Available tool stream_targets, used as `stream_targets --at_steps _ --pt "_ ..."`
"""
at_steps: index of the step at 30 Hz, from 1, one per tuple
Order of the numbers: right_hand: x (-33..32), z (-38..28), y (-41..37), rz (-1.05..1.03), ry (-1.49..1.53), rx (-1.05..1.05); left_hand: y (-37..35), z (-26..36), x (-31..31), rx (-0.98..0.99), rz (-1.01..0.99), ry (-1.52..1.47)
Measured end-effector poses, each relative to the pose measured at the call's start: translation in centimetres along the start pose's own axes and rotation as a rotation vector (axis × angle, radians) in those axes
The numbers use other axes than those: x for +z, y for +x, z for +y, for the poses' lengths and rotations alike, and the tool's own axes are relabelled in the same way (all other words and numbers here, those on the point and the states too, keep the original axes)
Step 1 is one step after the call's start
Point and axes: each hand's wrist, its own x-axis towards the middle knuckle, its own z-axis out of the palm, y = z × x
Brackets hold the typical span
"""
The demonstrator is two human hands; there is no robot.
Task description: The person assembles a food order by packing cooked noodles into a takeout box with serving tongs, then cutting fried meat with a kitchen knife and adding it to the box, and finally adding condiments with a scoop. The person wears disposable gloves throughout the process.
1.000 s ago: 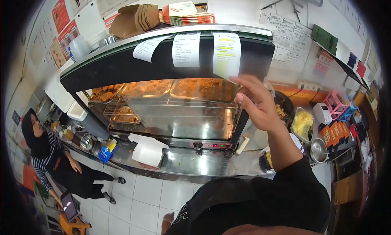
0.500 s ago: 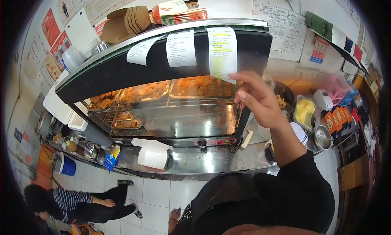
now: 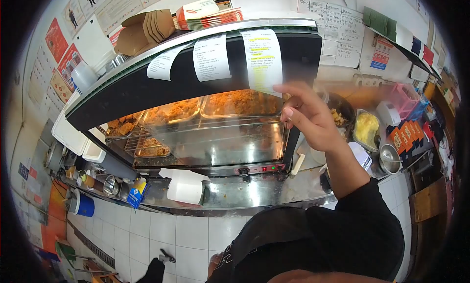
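Observation:
My right hand (image 3: 311, 114) is raised at the right end of a food warmer (image 3: 196, 89). Its index finger reaches out, with the tip at the lower edge of a long printed receipt (image 3: 262, 62) marked in yellow highlighter. The thumb sits apart from that finger, and the other fingers are curled. A middle receipt (image 3: 211, 57) and a shorter left receipt (image 3: 163, 63) hang from the same top edge. Fried food in metal trays (image 3: 241, 104) lies behind the glass, under warm light. My left hand does not show.
An open white paper box (image 3: 186, 187) stands on the steel counter (image 3: 235, 197) below the warmer. To the right are a tub of yellow food (image 3: 366, 128) and a metal bowl (image 3: 390, 159). Brown cartons (image 3: 144, 33) rest on top. A person's leg (image 3: 154, 272) shows at lower left.
The person at lower left has moved down and mostly out of the picture. My view has shifted slightly; my right hand stays at the long receipt.

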Motion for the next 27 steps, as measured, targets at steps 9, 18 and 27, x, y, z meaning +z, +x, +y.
stream_targets --at_steps 9,18,27 --pt "0.3 0.1 0.0 0.000 0.017 -0.001 0.2 -0.1 0.3 -0.008 -0.027 -0.022" --pt "0.3 0.2 -0.2 0.013 0.030 0.010 0.0 -0.2 0.4 0.006 -0.010 -0.022" --pt "0.2 0.8 -0.8 0.051 0.119 0.108 -0.1 -0.3 0.2 0.014 -0.004 -0.018"
